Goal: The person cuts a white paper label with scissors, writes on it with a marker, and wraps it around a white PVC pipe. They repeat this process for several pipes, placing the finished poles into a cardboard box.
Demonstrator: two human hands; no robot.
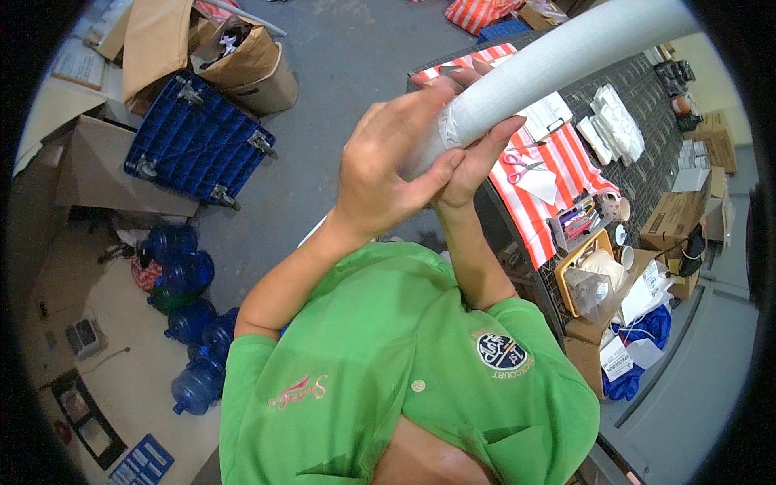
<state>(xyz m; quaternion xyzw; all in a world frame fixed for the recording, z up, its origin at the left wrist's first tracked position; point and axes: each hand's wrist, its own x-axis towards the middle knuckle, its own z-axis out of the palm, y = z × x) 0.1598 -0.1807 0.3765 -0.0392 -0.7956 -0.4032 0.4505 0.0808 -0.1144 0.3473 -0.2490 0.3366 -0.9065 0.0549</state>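
A long pale grey-white tube or roll [550,69], apparently a rolled sheet, slants from the upper right down to my hands. My left hand [378,149] is closed round its lower end from the left, with its thumb across the near side. Beneath the same end, my right hand [473,166] cups it, fingers curled up along the right side. A small strip like clear tape [447,128] shows on the roll beside my fingers. My fingers partly hide the roll's lower end.
To the right, a dark table [643,121] bears a red-and-white striped cloth [525,214], pink-handled scissors [521,167], a pen tray [580,222] and folded white bags [612,125]. On the left stand a blue wheeled platform [198,137], cardboard boxes and several blue water jugs [194,323].
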